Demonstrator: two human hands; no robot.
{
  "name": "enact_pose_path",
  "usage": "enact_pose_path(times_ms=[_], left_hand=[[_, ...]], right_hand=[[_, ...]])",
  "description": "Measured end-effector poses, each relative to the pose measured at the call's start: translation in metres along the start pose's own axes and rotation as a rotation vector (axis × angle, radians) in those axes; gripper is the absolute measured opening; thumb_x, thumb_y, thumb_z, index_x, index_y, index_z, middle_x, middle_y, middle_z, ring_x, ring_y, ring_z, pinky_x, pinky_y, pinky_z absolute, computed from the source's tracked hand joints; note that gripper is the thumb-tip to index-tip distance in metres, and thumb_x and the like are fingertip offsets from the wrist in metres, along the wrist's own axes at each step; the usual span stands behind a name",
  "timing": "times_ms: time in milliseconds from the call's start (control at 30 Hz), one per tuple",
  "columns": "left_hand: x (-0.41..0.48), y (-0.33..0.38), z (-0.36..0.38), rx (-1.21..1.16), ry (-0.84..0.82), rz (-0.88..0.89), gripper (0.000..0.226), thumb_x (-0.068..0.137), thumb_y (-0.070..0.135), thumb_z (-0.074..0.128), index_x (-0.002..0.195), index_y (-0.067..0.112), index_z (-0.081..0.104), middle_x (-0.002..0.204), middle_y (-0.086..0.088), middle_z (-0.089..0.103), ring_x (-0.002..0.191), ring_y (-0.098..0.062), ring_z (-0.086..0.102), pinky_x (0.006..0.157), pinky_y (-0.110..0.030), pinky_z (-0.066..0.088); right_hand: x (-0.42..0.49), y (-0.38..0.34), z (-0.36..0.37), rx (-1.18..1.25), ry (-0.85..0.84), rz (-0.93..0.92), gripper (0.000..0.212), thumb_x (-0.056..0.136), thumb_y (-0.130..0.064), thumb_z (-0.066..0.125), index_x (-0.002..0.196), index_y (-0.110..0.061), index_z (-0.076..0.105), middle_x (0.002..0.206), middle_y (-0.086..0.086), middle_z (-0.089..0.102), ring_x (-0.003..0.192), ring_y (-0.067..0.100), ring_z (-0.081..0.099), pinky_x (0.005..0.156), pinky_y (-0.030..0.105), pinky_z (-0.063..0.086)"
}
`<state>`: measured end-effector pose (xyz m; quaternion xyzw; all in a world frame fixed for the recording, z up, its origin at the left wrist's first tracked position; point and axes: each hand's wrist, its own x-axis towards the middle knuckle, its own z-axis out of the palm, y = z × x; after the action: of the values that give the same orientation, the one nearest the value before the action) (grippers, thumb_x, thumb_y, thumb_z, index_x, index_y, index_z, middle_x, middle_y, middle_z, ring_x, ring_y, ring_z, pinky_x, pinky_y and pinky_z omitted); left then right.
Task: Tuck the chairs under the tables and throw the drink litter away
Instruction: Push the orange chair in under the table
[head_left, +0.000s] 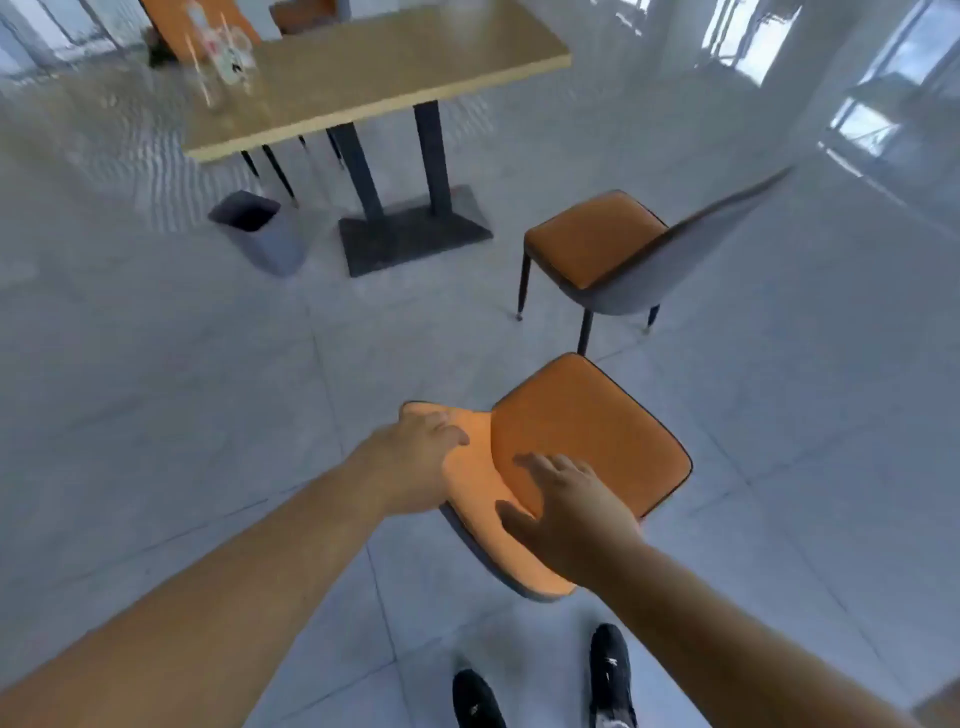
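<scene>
Grey tiled floor (156, 415); both hands, left (415, 457) and right (566, 514), rest open-fingered on nearest chair's backrest (478, 483); no readable writing.

I see 2 bare forearms with no sleeves, bare left hand (423, 457) and right hand (569, 512), no rings or watch visible; 2 black shoes (613, 675) with small white marks

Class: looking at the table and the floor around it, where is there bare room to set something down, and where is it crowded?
The table is bare across its middle and right end; its left end is crowded with blurred drink litter. Open floor lies between the bin and the near chair.
</scene>
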<state>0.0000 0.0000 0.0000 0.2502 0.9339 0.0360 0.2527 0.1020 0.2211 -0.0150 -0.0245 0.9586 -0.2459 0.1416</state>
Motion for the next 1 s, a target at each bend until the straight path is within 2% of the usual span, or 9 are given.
enact_pose_path(times_ms=[100,167,267,333,467,700,800,933,1000], left_hand=[[0.017,-0.010,0.025,0.216,-0.197,0.051,0.073,0.083,0.023,0.063,0.150,0.036,0.038,0.164,-0.001,0.025,0.151,-0.028,0.017,0.113,-0.054,0.033],[0.028,-0.015,0.040,0.279,-0.191,0.079,0.071,0.086,0.019,0.061,0.151,0.036,0.038,0.164,-0.002,0.026,0.152,-0.031,0.012,0.109,-0.058,0.036],[0.043,-0.024,0.049,0.293,-0.140,0.173,0.063,0.088,0.022,0.063,0.146,0.036,0.045,0.152,-0.002,0.043,0.144,-0.031,0.027,0.101,-0.054,0.046],[0.047,-0.032,0.049,0.299,-0.120,0.226,0.057,0.085,0.028,0.066,0.141,0.034,0.053,0.136,0.001,0.054,0.132,-0.026,0.038,0.098,-0.046,0.049],[0.037,-0.031,0.051,0.280,-0.110,0.137,0.039,0.084,0.036,0.066,0.123,0.033,0.065,0.115,0.004,0.059,0.114,-0.021,0.045,0.087,-0.041,0.052],[-0.010,-0.020,0.065,0.095,-0.146,-0.134,0.035,0.091,0.036,0.059,0.124,0.028,0.063,0.113,0.000,0.058,0.113,-0.023,0.045,0.081,-0.038,0.050],[-0.027,-0.015,0.072,-0.085,-0.027,-0.218,0.029,0.092,0.033,0.061,0.120,0.028,0.060,0.110,0.000,0.060,0.111,-0.024,0.051,0.078,-0.037,0.049],[-0.041,-0.020,0.072,-0.232,0.113,-0.268,0.044,0.093,0.034,0.066,0.135,0.039,0.054,0.119,0.005,0.062,0.105,-0.019,0.058,0.083,-0.032,0.048],[-0.044,-0.024,0.073,-0.255,0.154,-0.308,0.047,0.094,0.035,0.066,0.139,0.039,0.052,0.119,0.005,0.062,0.104,-0.019,0.059,0.087,-0.034,0.051]], right_hand=[[-0.005,0.003,0.047,0.040,-0.197,0.071,0.086,0.082,-0.082,0.047,0.154,-0.040,0.025,0.145,-0.006,0.047,0.128,0.027,0.048,0.094,0.043,0.051],[-0.014,0.009,0.078,-0.003,-0.307,0.092,0.085,0.084,-0.073,0.054,0.153,-0.039,0.020,0.138,-0.003,0.048,0.119,0.028,0.052,0.086,0.043,0.052],[-0.019,0.025,0.103,-0.060,-0.334,0.144,0.082,0.092,-0.048,0.056,0.157,-0.037,0.008,0.136,-0.002,0.049,0.111,0.029,0.053,0.080,0.044,0.053],[-0.019,0.033,0.107,-0.057,-0.331,0.161,0.078,0.093,-0.044,0.055,0.158,-0.036,0.011,0.139,-0.002,0.048,0.112,0.029,0.054,0.083,0.046,0.054],[-0.011,0.037,0.103,-0.067,-0.384,0.078,0.076,0.094,-0.034,0.057,0.159,-0.031,0.020,0.152,-0.003,0.038,0.118,0.030,0.053,0.092,0.046,0.052],[0.019,0.049,0.074,-0.201,-0.453,-0.022,0.067,0.097,-0.026,0.053,0.156,-0.044,0.027,0.143,-0.005,0.050,0.119,0.027,0.055,0.094,0.043,0.051],[0.047,0.059,0.051,-0.255,-0.385,0.027,0.063,0.095,-0.017,0.048,0.150,-0.047,0.039,0.143,-0.005,0.055,0.120,0.027,0.057,0.094,0.041,0.051],[0.093,0.061,0.019,-0.342,-0.248,0.030,0.062,0.093,-0.006,0.047,0.146,-0.039,0.050,0.144,-0.007,0.056,0.118,0.025,0.061,0.094,0.035,0.049],[0.111,0.052,0.010,-0.366,-0.230,-0.023,0.052,0.094,-0.010,0.051,0.139,-0.035,0.055,0.136,-0.005,0.060,0.111,0.025,0.062,0.088,0.034,0.051]])
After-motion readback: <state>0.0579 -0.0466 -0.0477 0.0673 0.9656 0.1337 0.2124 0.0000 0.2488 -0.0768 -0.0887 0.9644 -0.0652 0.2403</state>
